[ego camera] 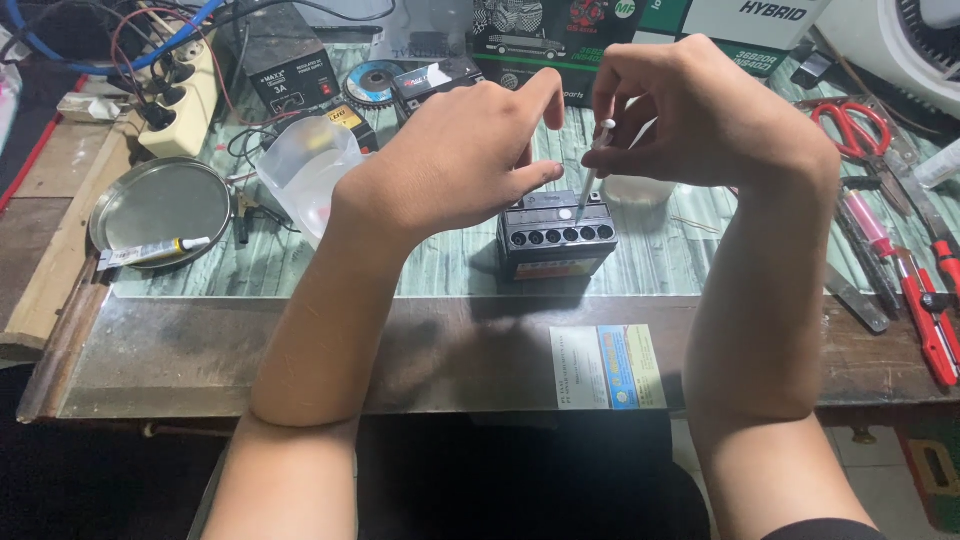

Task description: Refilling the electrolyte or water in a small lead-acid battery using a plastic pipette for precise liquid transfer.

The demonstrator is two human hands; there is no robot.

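Observation:
A small black battery (556,243) with a row of several round holes along its top stands near the middle of the bench. My right hand (690,115) pinches a thin white syringe-like dropper (592,172), its tip pointing down at the battery's top. My left hand (470,150) hovers just left of and above the battery, fingers stretched toward the dropper, holding nothing that I can see.
A clear plastic cup (308,170) and a round metal dish (160,205) with a glue tube (150,253) lie at left. Red scissors (850,125) and red-handled tools (925,300) lie at right. A power strip (185,100) and boxes stand behind. A card (607,367) lies on the front ledge.

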